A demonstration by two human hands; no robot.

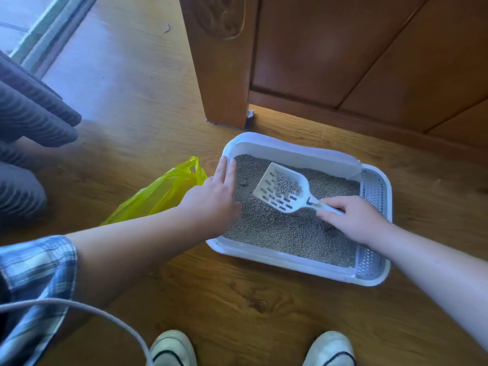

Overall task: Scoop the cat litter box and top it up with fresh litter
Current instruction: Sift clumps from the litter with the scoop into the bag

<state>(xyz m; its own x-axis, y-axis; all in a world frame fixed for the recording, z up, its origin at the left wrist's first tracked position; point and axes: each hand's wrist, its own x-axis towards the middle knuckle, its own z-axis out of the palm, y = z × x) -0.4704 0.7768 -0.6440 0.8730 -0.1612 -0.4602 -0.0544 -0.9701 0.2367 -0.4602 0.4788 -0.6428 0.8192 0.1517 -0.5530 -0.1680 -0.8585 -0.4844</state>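
Note:
A white litter box [287, 256] sits on the wooden floor, filled with grey litter [285, 233]. My right hand [356, 220] grips the handle of a white slotted scoop [282, 191], held over the litter with a small heap of grey granules on it. My left hand [215, 196] lies flat with straight fingers on the box's left rim. A small dark clump [243, 183] lies in the litter near my left fingers.
A yellow plastic bag [161, 192] lies on the floor just left of the box. A wooden cabinet [343, 54] stands behind it, its leg [224, 83] near the box's far corner. My white shoes [173, 348] are below. A grey cable [105, 317] crosses bottom left.

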